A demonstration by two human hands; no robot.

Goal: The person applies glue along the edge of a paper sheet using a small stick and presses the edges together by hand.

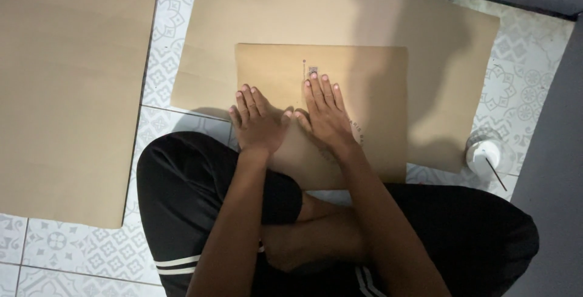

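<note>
A small brown sheet (358, 90) lies flat in the middle of the scene, on top of a larger brown sheet (449, 48) that spreads out past it to the left, right and far side. The small sheet's near edge runs over the larger one's near edge toward the person's crossed legs (200, 181). It bears a small dark printed mark (313, 69) near its far edge, just beyond the right fingertips.

Both hands rest palm down on the small sheet, side by side, thumbs touching or nearly so. The left hand (258, 121) lies at the sheet's left edge, its fingers (246, 99) straight and close together, pointing away and slightly left. The right hand (328, 112) lies just right of it, fingers (325, 90) straight and slightly fanned, pointing away. Neither hand grips anything; both press flat.

The sheets lie on a floor (161, 48) of white patterned tiles. To the far left a third, much bigger brown sheet (67, 90) covers the floor, apart from the others with a strip of tile between. At the right, just off the larger sheet's near right corner, stands a white cup (486, 154) with a thin dark stick (497, 174) leaning from it. A grey wall (555, 181) runs along the right side.
</note>
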